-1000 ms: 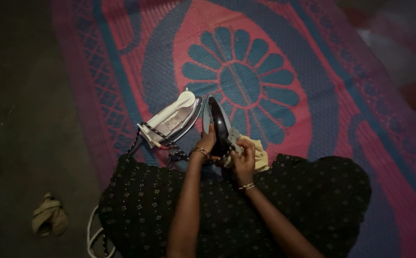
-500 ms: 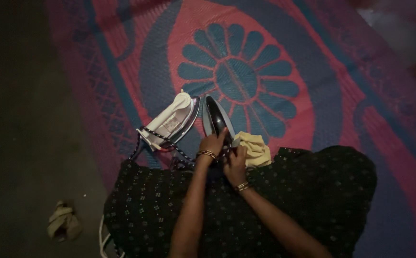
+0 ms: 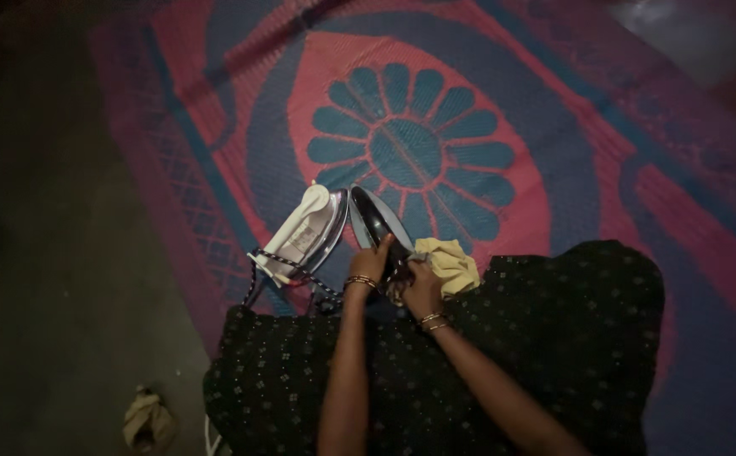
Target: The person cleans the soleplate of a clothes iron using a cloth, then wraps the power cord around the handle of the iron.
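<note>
A clothes iron stands on its heel on the mat, split into a white upper body [image 3: 304,234] and a dark soleplate [image 3: 374,221] tilted away from it. My left hand [image 3: 370,263] grips the lower edge of the soleplate. My right hand [image 3: 419,285] is closed at the base of the soleplate, beside a crumpled yellow cloth [image 3: 447,263]; what it holds is hidden. A braided cord [image 3: 287,268] loops around the white body. Both forearms reach out over my black dotted dress [image 3: 511,363].
A red and blue woven mat [image 3: 435,143] with a flower pattern lies under everything. Bare dark floor [image 3: 55,253] lies to the left. A small crumpled rag [image 3: 148,420] sits on the floor at the lower left.
The view has shifted a little, so the rag on the floor now sits lower. My hands stay on the soleplate, nearly unmoved.
</note>
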